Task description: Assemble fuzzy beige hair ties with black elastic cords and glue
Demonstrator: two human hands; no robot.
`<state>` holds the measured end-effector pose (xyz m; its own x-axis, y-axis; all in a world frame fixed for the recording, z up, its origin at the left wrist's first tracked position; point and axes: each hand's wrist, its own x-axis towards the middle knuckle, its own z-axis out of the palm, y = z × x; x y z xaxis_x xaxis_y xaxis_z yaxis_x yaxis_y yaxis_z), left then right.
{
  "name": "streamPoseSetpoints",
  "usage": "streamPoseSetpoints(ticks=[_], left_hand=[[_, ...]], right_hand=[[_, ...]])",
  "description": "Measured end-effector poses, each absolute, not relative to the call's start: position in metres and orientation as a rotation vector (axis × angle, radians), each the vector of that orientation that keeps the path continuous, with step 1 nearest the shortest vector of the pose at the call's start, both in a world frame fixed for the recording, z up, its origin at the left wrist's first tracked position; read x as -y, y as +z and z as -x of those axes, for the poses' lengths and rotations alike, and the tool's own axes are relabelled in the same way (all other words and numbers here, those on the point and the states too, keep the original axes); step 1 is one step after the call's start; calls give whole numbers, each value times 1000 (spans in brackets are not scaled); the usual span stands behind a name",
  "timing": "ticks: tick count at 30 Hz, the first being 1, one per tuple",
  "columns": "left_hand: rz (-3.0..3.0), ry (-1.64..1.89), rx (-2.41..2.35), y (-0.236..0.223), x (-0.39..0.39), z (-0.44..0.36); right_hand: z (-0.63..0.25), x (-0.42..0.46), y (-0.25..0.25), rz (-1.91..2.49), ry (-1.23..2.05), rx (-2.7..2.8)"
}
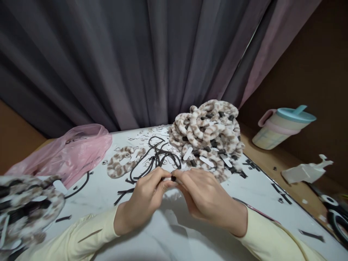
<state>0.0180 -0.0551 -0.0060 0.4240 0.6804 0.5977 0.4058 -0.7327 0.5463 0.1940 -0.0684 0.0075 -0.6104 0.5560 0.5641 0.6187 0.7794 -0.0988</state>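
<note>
At lower centre, the left hand (144,195) and right hand (208,195) pinch a small dark piece (173,178) between their fingertips, likely for fine control. Beyond, black cords (157,157) seem placed within reach; plush rings (193,127) sit heaped at centre right, perhaps to free working space.

The head camera is worn on the person's head. It faces forward, toward 12 o'clock, and tilts down over the table (146,235). Its position is above the 6 o'clock edge of the frame, behind the left hand (144,199) and the right hand (208,199). Both hands lie at close range, just below frame center; the sleeves enter from 7 and 5 o'clock. The curtain (133,65) forms the backdrop at 12 o'clock. Coverage is wide, reaching the cup (280,128) near 3 o'clock.
</note>
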Motion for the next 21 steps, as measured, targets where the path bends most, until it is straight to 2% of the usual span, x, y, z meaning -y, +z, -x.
streamPoseSetpoints(ticks=[5, 21], left_hand=[[-2294, 1150, -1024, -6, 55, -19], [-2403, 1377, -806, -6, 50, -31]], right_hand=[[-197, 67, 8, 868, -43, 2388], [-201, 66, 12, 884, -49, 2364]])
